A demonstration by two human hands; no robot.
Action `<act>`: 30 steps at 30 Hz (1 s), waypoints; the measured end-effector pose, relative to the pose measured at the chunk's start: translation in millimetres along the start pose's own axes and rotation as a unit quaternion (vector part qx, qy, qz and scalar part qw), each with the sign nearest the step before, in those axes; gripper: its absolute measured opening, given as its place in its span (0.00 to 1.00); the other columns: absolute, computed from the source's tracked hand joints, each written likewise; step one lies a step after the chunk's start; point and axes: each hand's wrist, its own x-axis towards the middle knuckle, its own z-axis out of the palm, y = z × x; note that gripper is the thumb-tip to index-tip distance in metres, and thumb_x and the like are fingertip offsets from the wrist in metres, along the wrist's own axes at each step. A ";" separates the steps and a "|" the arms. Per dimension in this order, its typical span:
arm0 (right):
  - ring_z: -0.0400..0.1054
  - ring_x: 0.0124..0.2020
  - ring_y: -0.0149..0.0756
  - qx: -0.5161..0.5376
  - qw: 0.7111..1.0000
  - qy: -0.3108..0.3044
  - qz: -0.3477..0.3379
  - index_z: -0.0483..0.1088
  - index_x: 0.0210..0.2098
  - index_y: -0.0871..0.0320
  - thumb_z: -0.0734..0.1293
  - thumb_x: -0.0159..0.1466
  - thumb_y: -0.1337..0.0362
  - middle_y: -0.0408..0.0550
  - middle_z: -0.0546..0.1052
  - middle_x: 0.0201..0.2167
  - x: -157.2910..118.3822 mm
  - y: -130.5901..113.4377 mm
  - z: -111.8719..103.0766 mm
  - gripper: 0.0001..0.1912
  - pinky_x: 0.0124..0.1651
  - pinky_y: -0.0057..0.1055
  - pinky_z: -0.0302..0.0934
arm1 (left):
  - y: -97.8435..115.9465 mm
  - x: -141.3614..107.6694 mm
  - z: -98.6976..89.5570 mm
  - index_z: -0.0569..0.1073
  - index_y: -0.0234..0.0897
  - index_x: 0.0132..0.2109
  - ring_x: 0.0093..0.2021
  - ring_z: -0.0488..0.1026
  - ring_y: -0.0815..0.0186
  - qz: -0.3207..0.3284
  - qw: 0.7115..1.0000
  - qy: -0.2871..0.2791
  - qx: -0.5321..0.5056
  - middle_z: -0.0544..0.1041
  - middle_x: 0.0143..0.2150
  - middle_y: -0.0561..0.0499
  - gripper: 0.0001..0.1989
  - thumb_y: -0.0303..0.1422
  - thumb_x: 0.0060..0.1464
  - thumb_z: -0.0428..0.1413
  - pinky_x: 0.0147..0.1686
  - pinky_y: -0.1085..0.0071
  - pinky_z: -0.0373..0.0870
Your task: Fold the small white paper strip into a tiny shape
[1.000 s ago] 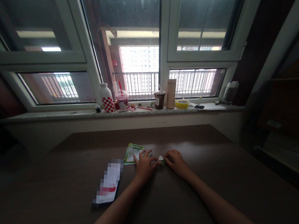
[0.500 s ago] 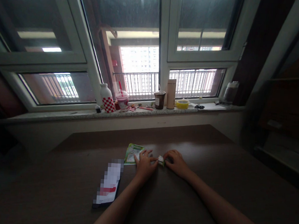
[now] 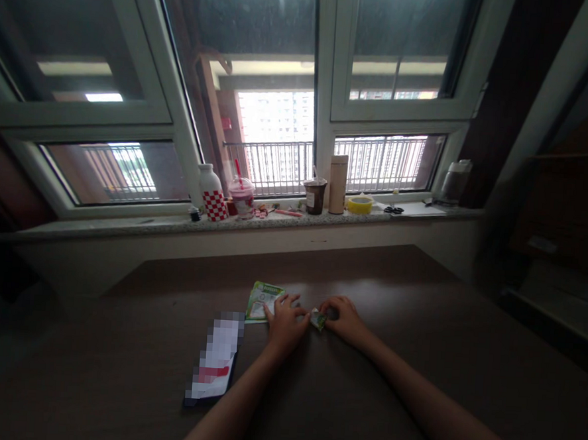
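Observation:
A small folded green-and-white paper piece [image 3: 318, 320] lies between my two hands, low over the table. My left hand [image 3: 286, 322] has its thumb and index finger together at the piece's left edge. Its other fingers are spread, with the outer ones over a green-and-white printed card or packet [image 3: 259, 305] lying flat. From the other side, my right hand [image 3: 344, 316] pinches the piece between thumb and curled fingers. A phone [image 3: 215, 361] with a blurred-out bright screen lies left of my left forearm.
The dark brown table [image 3: 393, 392] meets a wall below a window sill [image 3: 284, 221]. Along the sill stand a checkered bottle [image 3: 212, 195], a pink drink cup [image 3: 241, 197], a dark drink cup [image 3: 314, 198], a tan flask [image 3: 337, 186], yellow tape [image 3: 359, 205] and scissors [image 3: 393, 209].
The small paper piece has turned, showing more of its green face now and less white. My right hand has shifted slightly; my left hand stays nearly in place.

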 end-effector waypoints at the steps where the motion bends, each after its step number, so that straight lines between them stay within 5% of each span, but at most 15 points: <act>1: 0.63 0.49 0.42 -0.005 1.000 0.000 0.008 0.73 0.34 0.54 0.70 0.50 0.67 0.45 0.75 0.40 -0.2 -1.6 0.4 0.10 0.56 0.40 0.50 | 0.3 0.1 -0.3 0.81 0.47 0.34 0.64 0.57 0.53 -0.002 1.000 0.001 0.000 0.72 0.59 0.52 0.08 0.37 0.55 0.56 0.62 0.34 0.34; 17: 0.62 0.50 0.44 -0.047 0.998 0.010 0.046 0.74 0.42 0.51 0.66 0.51 0.71 0.46 0.76 0.42 0.8 -12.1 5.5 0.18 0.57 0.42 0.48 | 4.8 -0.7 4.3 0.80 0.45 0.33 0.64 0.57 0.52 0.000 1.000 0.015 -0.018 0.72 0.59 0.52 0.08 0.35 0.55 0.56 0.62 0.32 0.33; 30: 0.63 0.49 0.45 -0.079 0.997 0.008 0.022 0.76 0.40 0.51 0.66 0.60 0.61 0.48 0.77 0.42 0.2 -7.7 6.6 0.10 0.58 0.44 0.48 | 7.1 -0.1 5.9 0.80 0.45 0.35 0.64 0.57 0.51 -0.018 1.000 0.013 -0.004 0.72 0.58 0.51 0.08 0.35 0.55 0.55 0.62 0.33 0.33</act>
